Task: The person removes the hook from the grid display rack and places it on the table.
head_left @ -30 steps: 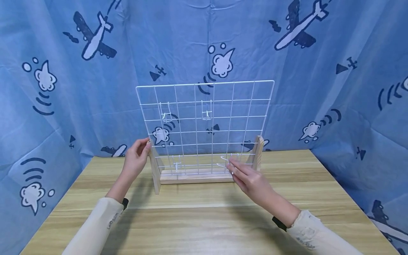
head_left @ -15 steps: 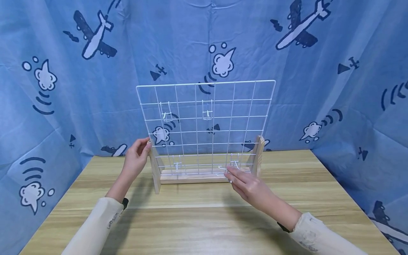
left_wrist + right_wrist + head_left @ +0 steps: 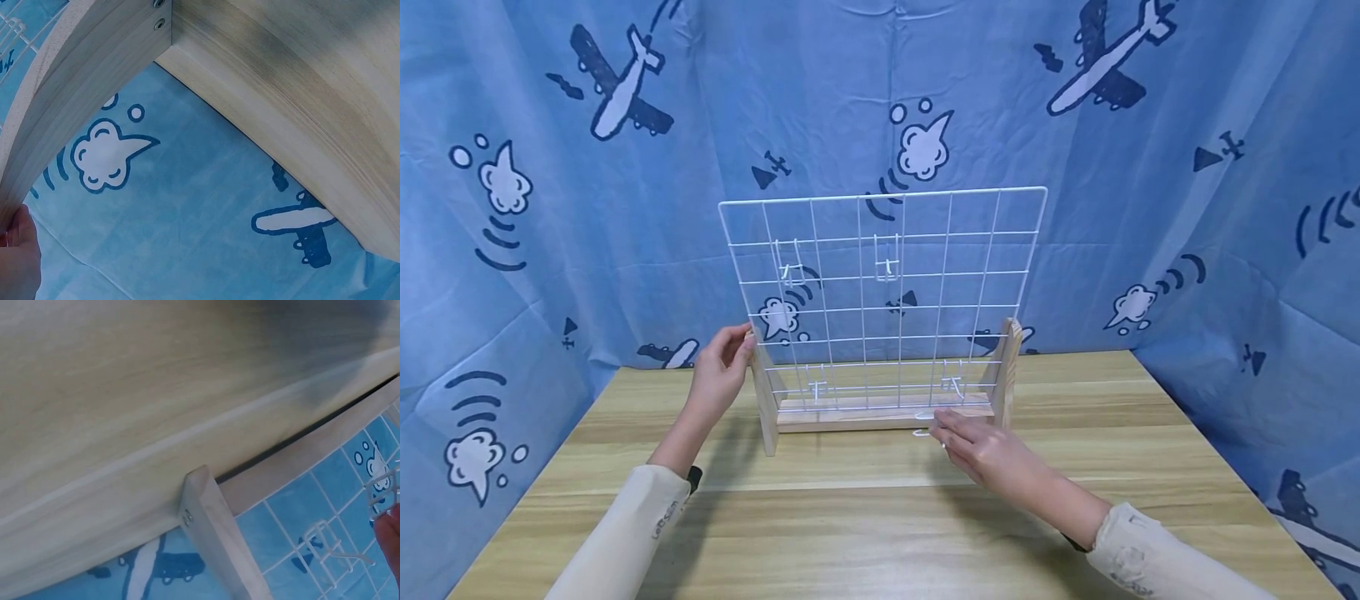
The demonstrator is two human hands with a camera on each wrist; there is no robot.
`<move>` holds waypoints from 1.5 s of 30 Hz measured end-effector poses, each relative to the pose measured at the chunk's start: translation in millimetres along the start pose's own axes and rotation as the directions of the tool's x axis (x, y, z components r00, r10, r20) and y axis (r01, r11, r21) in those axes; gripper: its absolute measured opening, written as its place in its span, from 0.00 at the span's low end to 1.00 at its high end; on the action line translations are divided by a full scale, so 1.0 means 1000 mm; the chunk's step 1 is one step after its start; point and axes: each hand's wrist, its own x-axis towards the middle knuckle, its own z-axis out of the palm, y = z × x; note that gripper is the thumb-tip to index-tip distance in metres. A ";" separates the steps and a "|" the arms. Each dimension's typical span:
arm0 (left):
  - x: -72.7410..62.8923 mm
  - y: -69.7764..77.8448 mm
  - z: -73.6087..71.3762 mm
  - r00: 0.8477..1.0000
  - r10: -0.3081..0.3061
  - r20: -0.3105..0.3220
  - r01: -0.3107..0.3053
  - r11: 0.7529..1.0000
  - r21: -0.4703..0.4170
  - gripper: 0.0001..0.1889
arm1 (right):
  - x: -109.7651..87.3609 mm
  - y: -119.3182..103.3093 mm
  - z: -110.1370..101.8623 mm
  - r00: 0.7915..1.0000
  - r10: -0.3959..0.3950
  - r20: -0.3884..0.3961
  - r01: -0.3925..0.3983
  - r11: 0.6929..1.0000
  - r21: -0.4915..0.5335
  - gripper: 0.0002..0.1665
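Note:
A white wire grid panel (image 3: 880, 310) stands in a wooden stand (image 3: 865, 422). My left hand (image 3: 718, 367) grips the top of the stand's left side piece (image 3: 765, 392); the left wrist view shows the fingers (image 3: 24, 231) at its edge. My right hand (image 3: 981, 446) pinches a white wire hook (image 3: 923, 416), low in front of the panel, its prongs pointing left. Other wire hooks hang on the grid: an upper left hook (image 3: 790, 271), an upper middle hook (image 3: 887, 265), a lower left hook (image 3: 817, 388) and a lower right hook (image 3: 952, 383), just above my right hand.
The stand rests on a wood-grain table (image 3: 865, 533), toward its far edge. Blue curtain (image 3: 820, 100) with plane and cloud prints surrounds the back and sides. Screws (image 3: 187, 517) show on the right side piece in the right wrist view.
My right hand has moved down with its wire hook, from in front of the lower grid to below it, uncovering the lower right hook. My left hand stays in place.

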 end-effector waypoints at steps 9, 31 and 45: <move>0.001 0.000 0.000 1.000 0.000 -0.002 0.000 1.000 0.000 0.18 | -0.009 0.000 0.002 0.992 0.041 0.123 -0.039 0.999 -0.015 0.27; 0.000 0.000 0.001 1.000 -0.005 -0.004 0.005 1.000 0.004 0.18 | -0.020 0.004 0.004 0.937 0.103 0.334 -0.087 0.994 -0.064 0.18; 0.001 0.000 0.000 1.000 -0.014 0.006 0.014 1.000 0.004 0.19 | -0.033 0.003 0.008 0.942 0.079 0.326 -0.085 0.996 0.002 0.22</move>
